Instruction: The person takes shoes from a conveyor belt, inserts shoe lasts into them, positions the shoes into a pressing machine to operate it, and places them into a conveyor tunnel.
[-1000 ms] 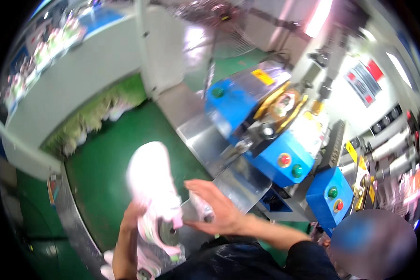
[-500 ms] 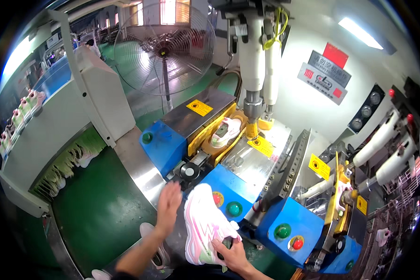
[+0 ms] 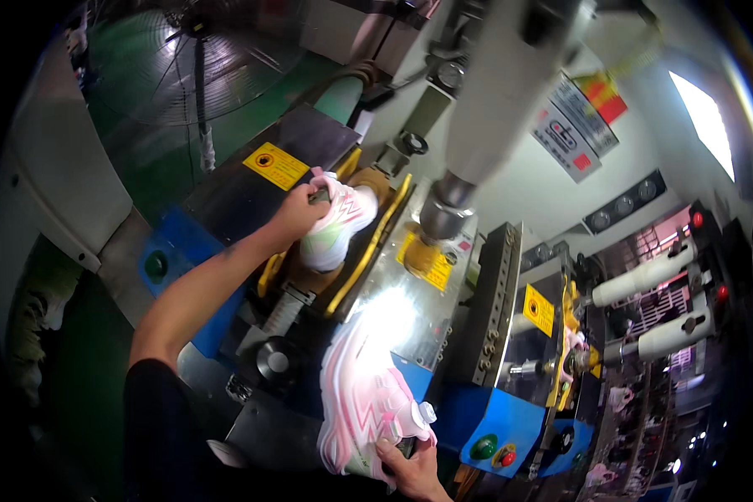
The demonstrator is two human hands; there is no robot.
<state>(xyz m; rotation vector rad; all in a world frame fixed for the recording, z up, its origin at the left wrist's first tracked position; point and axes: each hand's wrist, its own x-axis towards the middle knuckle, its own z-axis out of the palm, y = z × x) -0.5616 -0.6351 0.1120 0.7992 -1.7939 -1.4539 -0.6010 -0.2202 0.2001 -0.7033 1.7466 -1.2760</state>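
Note:
My left hand (image 3: pixel 297 213) reaches forward and is closed on a pink-and-white sneaker (image 3: pixel 343 219), its fingers at the shoe's opening. That sneaker is tilted with its side showing, over the cradle between the yellow pads (image 3: pixel 375 243) of a pressing machine. Whether its sole still touches the cradle, I cannot tell. Near me, my right hand (image 3: pixel 412 470) grips a second pink-and-white sneaker (image 3: pixel 356 410) by its heel end. Its toe points away from me, washed out by glare.
A thick white press cylinder (image 3: pixel 510 92) comes down right of the cradle. Blue housings with a green button (image 3: pixel 484 447) and a red button (image 3: pixel 505 456) stand to the right. A second press station (image 3: pixel 565 343) holds another shoe. A large fan (image 3: pixel 199 75) stands far left.
My left hand has moved forward from beside the near sneaker and taken hold of the one in the machine, which is now tilted. The view has shifted closer to the press.

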